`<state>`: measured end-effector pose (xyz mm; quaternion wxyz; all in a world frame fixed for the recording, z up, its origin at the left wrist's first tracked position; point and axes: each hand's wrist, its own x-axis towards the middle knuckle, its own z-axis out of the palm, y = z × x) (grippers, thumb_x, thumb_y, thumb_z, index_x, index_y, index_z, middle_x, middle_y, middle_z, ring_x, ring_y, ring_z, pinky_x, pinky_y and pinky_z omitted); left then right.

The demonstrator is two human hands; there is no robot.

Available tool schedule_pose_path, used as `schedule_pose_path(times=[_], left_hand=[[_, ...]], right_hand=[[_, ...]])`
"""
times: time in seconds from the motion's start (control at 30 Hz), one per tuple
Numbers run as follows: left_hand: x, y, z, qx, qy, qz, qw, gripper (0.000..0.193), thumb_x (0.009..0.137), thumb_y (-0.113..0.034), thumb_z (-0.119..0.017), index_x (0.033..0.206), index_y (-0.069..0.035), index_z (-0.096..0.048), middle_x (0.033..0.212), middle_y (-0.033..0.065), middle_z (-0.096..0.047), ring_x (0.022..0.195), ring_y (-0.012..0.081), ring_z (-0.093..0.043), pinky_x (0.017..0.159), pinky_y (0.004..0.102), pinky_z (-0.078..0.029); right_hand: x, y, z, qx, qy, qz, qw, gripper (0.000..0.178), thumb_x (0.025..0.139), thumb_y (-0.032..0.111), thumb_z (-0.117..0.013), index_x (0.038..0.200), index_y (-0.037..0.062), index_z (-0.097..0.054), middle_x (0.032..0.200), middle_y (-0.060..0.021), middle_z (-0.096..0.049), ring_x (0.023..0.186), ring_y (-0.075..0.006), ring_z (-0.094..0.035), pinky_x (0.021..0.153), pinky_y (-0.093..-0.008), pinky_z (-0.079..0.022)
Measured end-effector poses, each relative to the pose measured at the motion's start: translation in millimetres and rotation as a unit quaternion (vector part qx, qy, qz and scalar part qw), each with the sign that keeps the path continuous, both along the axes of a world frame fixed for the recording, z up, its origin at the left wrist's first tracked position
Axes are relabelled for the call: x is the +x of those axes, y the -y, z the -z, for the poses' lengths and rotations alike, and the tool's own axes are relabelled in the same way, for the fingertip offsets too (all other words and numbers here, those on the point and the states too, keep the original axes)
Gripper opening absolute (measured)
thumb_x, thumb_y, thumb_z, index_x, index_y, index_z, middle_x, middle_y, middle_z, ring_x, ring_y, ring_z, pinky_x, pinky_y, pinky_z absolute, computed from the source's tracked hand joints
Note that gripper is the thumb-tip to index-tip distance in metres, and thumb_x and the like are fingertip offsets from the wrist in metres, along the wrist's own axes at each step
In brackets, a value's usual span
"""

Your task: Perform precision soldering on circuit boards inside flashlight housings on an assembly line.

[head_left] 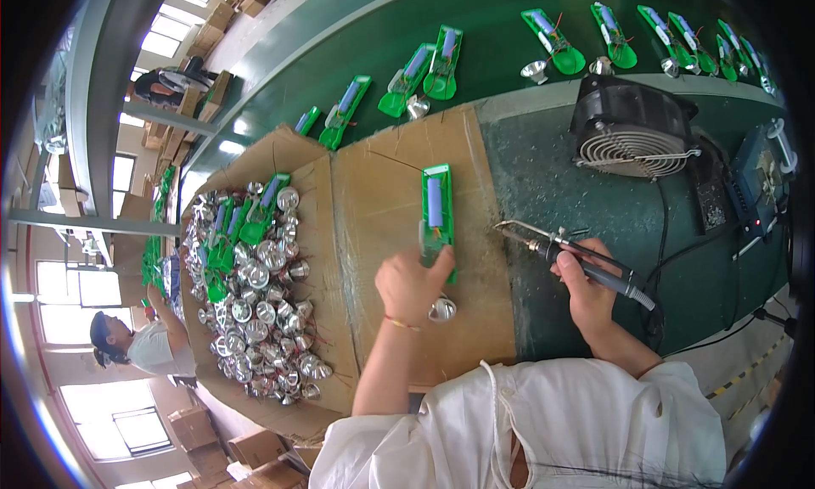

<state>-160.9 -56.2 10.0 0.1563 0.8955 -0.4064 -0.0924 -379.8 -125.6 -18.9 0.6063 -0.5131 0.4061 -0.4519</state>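
My left hand (409, 287) is closed at the lower end of a green plastic flashlight housing (449, 192), its thumb pressing on the housing. The fingertips are partly hidden behind the hand. A blue cylindrical battery (435, 204) lies inside the housing, and thin wires show around it. Just below, beside my wrist, sits a shiny cone-shaped reflector (442, 309). My right hand (587, 292) grips a soldering iron (613, 283) with a thin metal feed tube along it. Its tip points left toward the housing, apart from it.
At left, a cardboard box (327, 234) holds many silvery reflectors (255, 328) and several green housings. More housings (441, 64) lie along the green belt (497, 43) behind. A black fan (632, 120) and a blue soldering station (755, 179) stand right. Another person (144, 340) works far left.
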Motion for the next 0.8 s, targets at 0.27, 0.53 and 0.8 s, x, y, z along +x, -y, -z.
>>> schedule_pose_path(times=[0.27, 0.53, 0.8], left_hand=[[13.1, 188.2, -37.9, 0.052, 0.102, 0.136, 0.984, 0.057, 0.068, -0.055, -0.053, 0.069, -0.001, -0.068, 0.067, 0.0167, -0.064, 0.067, 0.0318, -0.065, 0.062, 0.0390, -0.051], [50.7, 274.0, -18.8, -0.190, 0.109, 0.102, 0.970, 0.032, 0.078, -0.036, -0.058, 0.097, -0.011, -0.063, 0.098, 0.0109, -0.063, 0.089, 0.0295, -0.061, 0.075, 0.0397, -0.049], [172.0, 221.9, 23.9, -0.035, 0.109, 0.127, 0.985, 0.023, 0.080, -0.034, -0.060, 0.081, -0.014, -0.071, 0.078, 0.0116, -0.066, 0.075, 0.0289, -0.063, 0.067, 0.0402, -0.049]], right_hand=[[3.7, -1.0, 8.1, 0.010, 0.014, 0.025, 1.000, 0.012, 0.080, 0.007, -0.065, 0.082, 0.0006, -0.056, 0.067, -0.0014, -0.059, 0.060, -0.0045, -0.052, 0.053, -0.0194, -0.041], [1.4, 3.7, 8.3, 0.036, -0.013, 0.017, 0.999, 0.013, 0.081, 0.009, -0.065, 0.082, 0.0008, -0.054, 0.067, -0.0027, -0.060, 0.060, -0.0055, -0.052, 0.053, -0.0197, -0.041], [3.4, 1.6, 14.8, 0.046, -0.024, 0.000, 0.999, 0.009, 0.080, 0.005, -0.064, 0.084, 0.0008, -0.056, 0.069, -0.0025, -0.061, 0.062, -0.0064, -0.054, 0.057, -0.0206, -0.043]])
